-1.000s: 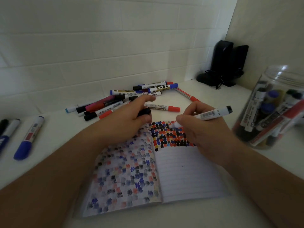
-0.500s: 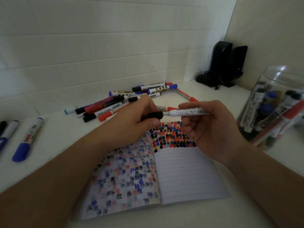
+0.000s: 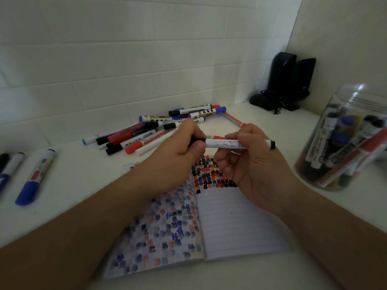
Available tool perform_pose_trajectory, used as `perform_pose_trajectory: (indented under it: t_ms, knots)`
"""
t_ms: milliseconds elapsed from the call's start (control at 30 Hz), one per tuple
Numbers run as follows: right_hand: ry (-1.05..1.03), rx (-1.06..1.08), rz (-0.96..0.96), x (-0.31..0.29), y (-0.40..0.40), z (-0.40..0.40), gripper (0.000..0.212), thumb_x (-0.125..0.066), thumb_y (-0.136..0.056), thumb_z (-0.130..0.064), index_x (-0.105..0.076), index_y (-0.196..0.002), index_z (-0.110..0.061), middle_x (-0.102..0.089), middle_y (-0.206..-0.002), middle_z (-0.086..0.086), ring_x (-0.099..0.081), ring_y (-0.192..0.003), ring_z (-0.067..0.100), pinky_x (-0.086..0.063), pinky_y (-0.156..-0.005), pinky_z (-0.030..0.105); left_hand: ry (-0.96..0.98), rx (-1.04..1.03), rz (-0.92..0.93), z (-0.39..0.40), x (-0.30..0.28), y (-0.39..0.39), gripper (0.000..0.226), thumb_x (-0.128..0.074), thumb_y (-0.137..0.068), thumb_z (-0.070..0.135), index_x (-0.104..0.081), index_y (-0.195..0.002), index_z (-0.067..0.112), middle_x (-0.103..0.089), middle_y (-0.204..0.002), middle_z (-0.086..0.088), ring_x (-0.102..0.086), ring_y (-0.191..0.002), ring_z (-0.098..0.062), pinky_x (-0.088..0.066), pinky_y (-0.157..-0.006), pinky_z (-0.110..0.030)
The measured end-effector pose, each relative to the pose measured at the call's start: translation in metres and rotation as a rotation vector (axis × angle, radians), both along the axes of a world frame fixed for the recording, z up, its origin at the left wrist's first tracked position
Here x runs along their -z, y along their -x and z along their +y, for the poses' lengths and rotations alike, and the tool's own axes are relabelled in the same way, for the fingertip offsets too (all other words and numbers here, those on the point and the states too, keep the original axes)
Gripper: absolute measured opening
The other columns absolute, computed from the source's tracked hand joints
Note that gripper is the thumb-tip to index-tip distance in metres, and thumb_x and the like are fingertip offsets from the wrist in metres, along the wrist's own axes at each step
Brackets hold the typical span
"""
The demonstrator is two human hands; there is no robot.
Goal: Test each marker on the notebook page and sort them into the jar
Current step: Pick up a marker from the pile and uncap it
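The left hand [image 3: 178,151] pinches the black cap [image 3: 196,141] on one end of the white marker [image 3: 225,143], whose barrel the right hand [image 3: 249,164] grips, above the open notebook [image 3: 234,222]. Bare tabletop [image 3: 79,176] separates the marker pile [image 3: 159,128] at the wall from the notebook's far edge, and the jar [image 3: 347,139] stands near the right.

— What colours am I seeing on the notebook [image 3: 240,222]?
— Black, red, blue and yellow blots are showing bold across its right page's top; the left page is carrying faded ones.
— And the held marker [image 3: 228,143]?
— I'm seeing a white barrel, black ends.
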State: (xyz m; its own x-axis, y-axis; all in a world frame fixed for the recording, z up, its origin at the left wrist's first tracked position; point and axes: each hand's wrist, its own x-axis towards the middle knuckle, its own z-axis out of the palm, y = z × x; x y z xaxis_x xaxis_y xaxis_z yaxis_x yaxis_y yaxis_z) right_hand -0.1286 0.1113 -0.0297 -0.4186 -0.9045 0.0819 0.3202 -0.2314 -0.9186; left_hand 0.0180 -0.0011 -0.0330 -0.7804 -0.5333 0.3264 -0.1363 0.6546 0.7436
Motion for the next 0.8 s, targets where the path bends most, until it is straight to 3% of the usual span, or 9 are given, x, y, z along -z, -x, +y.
perform_pose_trajectory:
  t_ms: [167, 300, 400, 500, 533, 600, 667, 733, 800]
  knots:
    - [0.0, -0.025, -0.015, 0.001, 0.003, -0.001, 0.04, -0.042, -0.104, -0.012, -0.064, -0.071, -0.017, -0.065, -0.069, 0.018, -0.059, -0.059, 0.022, -0.047, -0.053, 0.029, 0.057, -0.02, -0.032, 0.002, -0.004, -0.001, 0.005, -0.044, -0.107, 0.028, -0.047, -0.103, 0.03, -0.058, -0.084, -0.001, -0.053, -0.071, -0.013, -0.051, -0.065, -0.035]
    - [-0.06, 0.041, 0.19, 0.004, 0.013, -0.003, 0.029, -0.048, -0.106, -0.023, -0.064, -0.086, -0.01, -0.063, -0.065, 0.013, -0.053, -0.054, 0.021, -0.042, -0.052, 0.03, 0.116, 0.007, -0.195, 0.005, -0.003, 0.002, 0.008, -0.045, -0.106, 0.039, -0.051, -0.104, 0.033, -0.063, -0.086, 0.004, -0.057, -0.077, -0.011, -0.051, -0.066, -0.033]
    - [-0.111, 0.062, 0.297, 0.009, 0.011, -0.004, 0.034, -0.051, -0.105, -0.036, -0.066, -0.098, -0.006, -0.064, -0.069, 0.006, -0.055, -0.059, 0.017, -0.046, -0.056, 0.029, 0.262, -0.04, -0.175, 0.002, -0.006, 0.001, 0.011, -0.052, -0.101, 0.042, -0.06, -0.102, 0.034, -0.061, -0.088, 0.013, -0.056, -0.082, -0.004, -0.05, -0.071, -0.031]
    - [-0.104, 0.005, 0.405, 0.005, 0.003, -0.001, 0.017, -0.057, -0.103, -0.028, -0.066, -0.115, -0.021, -0.071, -0.082, 0.001, -0.059, -0.069, 0.017, -0.052, -0.062, 0.028, 0.312, -0.051, -0.187, -0.004, -0.02, -0.007, 0.011, -0.061, -0.098, 0.042, -0.069, -0.102, 0.036, -0.065, -0.084, 0.014, -0.06, -0.079, -0.005, -0.053, -0.069, -0.029]
    - [-0.1, -0.025, 0.448, 0.004, 0.0, 0.0, 0.021, -0.059, -0.102, -0.022, -0.063, -0.122, -0.027, -0.074, -0.089, -0.002, -0.061, -0.07, 0.017, -0.053, -0.064, 0.028, 0.285, -0.056, -0.219, -0.007, -0.027, -0.013, 0.012, -0.064, -0.096, 0.042, -0.072, -0.103, 0.037, -0.067, -0.084, 0.014, -0.063, -0.078, -0.005, -0.053, -0.068, -0.025]
    - [-0.094, -0.09, 0.547, 0.005, -0.007, 0.001, 0.052, -0.063, -0.099, -0.011, -0.049, -0.144, -0.033, -0.075, -0.103, -0.006, -0.064, -0.072, 0.019, -0.056, -0.066, 0.031, 0.245, -0.103, -0.276, -0.015, -0.04, -0.032, 0.015, -0.071, -0.092, 0.041, -0.074, -0.106, 0.038, -0.071, -0.087, 0.015, -0.066, -0.079, -0.003, -0.054, -0.071, -0.023]
    - [-0.114, -0.121, 0.794, 0.01, -0.013, 0.002, 0.076, -0.065, -0.098, -0.014, -0.027, -0.157, -0.041, -0.071, -0.112, -0.017, -0.067, -0.076, 0.019, -0.06, -0.07, 0.035, 0.253, -0.22, -0.326, -0.026, -0.048, -0.059, 0.014, -0.074, -0.088, 0.04, -0.073, -0.102, 0.037, -0.072, -0.086, 0.013, -0.067, -0.078, -0.004, -0.055, -0.072, -0.027]
    - [-0.121, -0.156, 1.05, 0.012, -0.019, 0.006, 0.08, -0.065, -0.098, -0.02, -0.02, -0.158, -0.048, -0.064, -0.114, -0.027, -0.068, -0.08, 0.015, -0.06, -0.074, 0.034, 0.266, -0.412, -0.373, -0.038, -0.051, -0.093, 0.009, -0.074, -0.087, 0.039, -0.07, -0.095, 0.036, -0.073, -0.081, 0.013, -0.067, -0.075, -0.006, -0.052, -0.069, -0.028]
    - [-0.108, -0.164, 1.123, 0.013, -0.019, 0.007, 0.076, -0.065, -0.098, -0.022, -0.023, -0.156, -0.05, -0.061, -0.112, -0.03, -0.066, -0.079, 0.013, -0.058, -0.073, 0.032, 0.28, -0.624, -0.442, -0.05, -0.045, -0.126, 0.012, -0.072, -0.087, 0.036, -0.064, -0.096, 0.035, -0.072, -0.079, 0.014, -0.067, -0.075, -0.006, -0.051, -0.068, -0.027]
